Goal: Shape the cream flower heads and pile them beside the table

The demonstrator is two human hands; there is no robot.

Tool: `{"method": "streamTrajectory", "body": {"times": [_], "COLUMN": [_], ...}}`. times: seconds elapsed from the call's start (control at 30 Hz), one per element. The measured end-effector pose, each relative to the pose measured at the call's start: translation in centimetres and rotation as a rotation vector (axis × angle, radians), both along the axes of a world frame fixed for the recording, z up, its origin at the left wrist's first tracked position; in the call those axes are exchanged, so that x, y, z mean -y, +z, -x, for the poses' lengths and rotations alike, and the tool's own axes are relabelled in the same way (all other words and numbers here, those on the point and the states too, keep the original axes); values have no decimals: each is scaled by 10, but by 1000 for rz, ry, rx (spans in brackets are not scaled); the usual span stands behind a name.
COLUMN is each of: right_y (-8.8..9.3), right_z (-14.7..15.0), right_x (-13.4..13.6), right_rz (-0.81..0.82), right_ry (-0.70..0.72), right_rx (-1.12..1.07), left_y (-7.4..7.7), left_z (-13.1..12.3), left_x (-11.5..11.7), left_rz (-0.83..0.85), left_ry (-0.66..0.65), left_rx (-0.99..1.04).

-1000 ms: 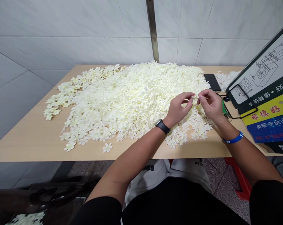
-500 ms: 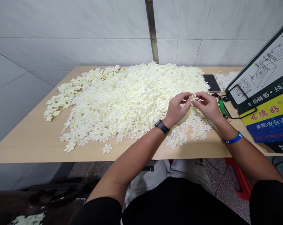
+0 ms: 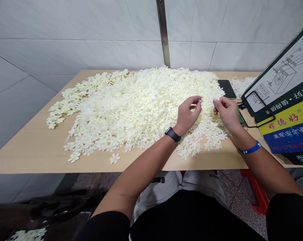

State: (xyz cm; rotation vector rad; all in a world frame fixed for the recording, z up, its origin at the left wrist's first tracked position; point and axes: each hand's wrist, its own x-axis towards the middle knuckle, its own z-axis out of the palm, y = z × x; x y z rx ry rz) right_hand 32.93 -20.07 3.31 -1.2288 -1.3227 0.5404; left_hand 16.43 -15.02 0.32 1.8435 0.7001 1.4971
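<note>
A broad heap of white artificial flowers, pale yellow at their centres, covers much of the table. Over its right part is my left hand, thumb and forefinger pinched around a small white bit too small to name. A short gap away, my right hand has its fingers curled together in a pinch. Whatever those fingers hold, if anything, is hidden. One loose flower lies near the table's front edge, apart from the heap.
A dark phone lies behind my right hand, beside a pile of small white pieces. A large printed box stands on the right, with a black wire frame before it. The tiled wall bounds the table's back.
My hands were together at one flower and have come apart, the left slightly leftward, the right to the right. The flower between them no longer shows there.
</note>
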Motion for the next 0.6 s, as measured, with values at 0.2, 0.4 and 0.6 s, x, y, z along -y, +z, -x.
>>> {"method": "streamTrajectory", "body": {"times": [0.2,0.4,0.6], "right_y": [-3,-10,-9], "right_z": [-5,-6,-6], "right_x": [-4,-13,-6], "right_rz": [-15,40,93], "right_ry": [-1,125,-13], "right_rx": [31,-195,-72], "left_y": [-1,-1,0], "left_z": [0,0,0], "left_x": [-1,-1,0], "left_rz": [5,-14,11], "left_ry": [-3,-5,-28], "left_rx": [10,6,13]}}
